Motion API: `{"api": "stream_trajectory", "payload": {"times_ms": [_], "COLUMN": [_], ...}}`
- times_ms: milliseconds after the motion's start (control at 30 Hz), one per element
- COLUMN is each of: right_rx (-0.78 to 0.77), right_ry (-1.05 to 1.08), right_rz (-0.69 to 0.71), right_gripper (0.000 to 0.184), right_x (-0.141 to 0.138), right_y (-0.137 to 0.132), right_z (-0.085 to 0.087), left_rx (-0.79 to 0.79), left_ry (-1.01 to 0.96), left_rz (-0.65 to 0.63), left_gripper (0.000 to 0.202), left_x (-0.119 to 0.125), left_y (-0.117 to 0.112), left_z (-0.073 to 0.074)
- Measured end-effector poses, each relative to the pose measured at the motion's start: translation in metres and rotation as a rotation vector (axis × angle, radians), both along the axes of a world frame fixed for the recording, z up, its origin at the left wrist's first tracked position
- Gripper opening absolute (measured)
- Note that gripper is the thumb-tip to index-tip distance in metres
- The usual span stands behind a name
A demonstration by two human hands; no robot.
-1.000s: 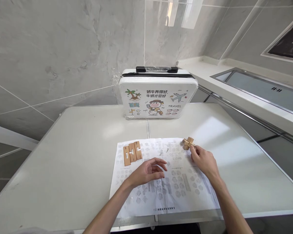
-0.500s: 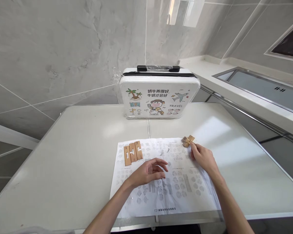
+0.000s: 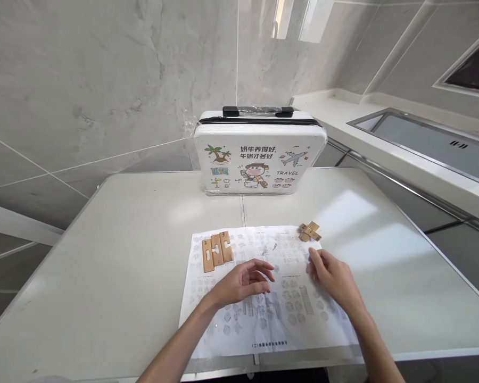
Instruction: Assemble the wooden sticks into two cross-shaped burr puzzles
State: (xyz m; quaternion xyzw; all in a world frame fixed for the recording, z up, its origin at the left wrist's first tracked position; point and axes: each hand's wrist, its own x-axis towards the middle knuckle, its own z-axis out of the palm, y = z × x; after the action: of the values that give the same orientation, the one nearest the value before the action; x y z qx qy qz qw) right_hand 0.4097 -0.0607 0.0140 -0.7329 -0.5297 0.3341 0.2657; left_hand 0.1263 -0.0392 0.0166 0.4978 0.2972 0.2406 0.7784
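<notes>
A printed instruction sheet [image 3: 263,314] lies on the white table [image 3: 123,255]. Three flat notched wooden pieces [image 3: 216,250] lie side by side on its upper left corner. A small assembly of crossed wooden pieces [image 3: 310,231] rests at the sheet's upper right corner. My right hand [image 3: 330,276] hovers over the sheet just below that assembly, apart from it, fingers loosely curled and holding nothing. My left hand [image 3: 243,282] rests on the middle of the sheet, fingers loosely spread and empty.
A white cartoon-printed case with a black handle [image 3: 259,154], wrapped in clear plastic, stands upright at the table's back edge against the grey tiled wall. A white counter with a recessed glass panel [image 3: 423,143] runs along the right side.
My right hand has let go of the crossed wooden assembly, which now lies on the sheet's corner, and has drawn back toward me. My left hand has stayed put.
</notes>
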Motion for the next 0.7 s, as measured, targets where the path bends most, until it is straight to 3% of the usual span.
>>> {"api": "stream_trajectory", "payload": {"times_ms": [133, 300, 433, 533, 700], "right_rx": [0.053, 0.082, 0.13, 0.136, 0.139], "right_ry": [0.158, 0.194, 0.164, 0.172, 0.206], "right_rz": [0.122, 0.157, 0.145, 0.148, 0.175], "right_gripper": [0.056, 0.05, 0.047, 0.046, 0.044], "right_x": [-0.034, -0.065, -0.067, -0.064, -0.063], "right_y": [-0.034, -0.069, -0.075, -0.072, -0.071], "right_z": [0.001, -0.015, -0.027, -0.03, -0.03], "left_rx": [0.004, 0.113, 0.337, 0.605, 0.927], "left_ry": [-0.007, 0.107, 0.364, 0.604, 0.895], "left_rz": [0.005, 0.042, 0.203, 0.369, 0.424], "left_gripper": [0.045, 0.04, 0.029, 0.026, 0.056], "left_x": [0.001, -0.002, -0.013, -0.03, -0.064], "left_y": [0.0, -0.004, -0.009, -0.006, 0.006], "left_z": [0.001, 0.01, 0.02, 0.02, 0.003]}}
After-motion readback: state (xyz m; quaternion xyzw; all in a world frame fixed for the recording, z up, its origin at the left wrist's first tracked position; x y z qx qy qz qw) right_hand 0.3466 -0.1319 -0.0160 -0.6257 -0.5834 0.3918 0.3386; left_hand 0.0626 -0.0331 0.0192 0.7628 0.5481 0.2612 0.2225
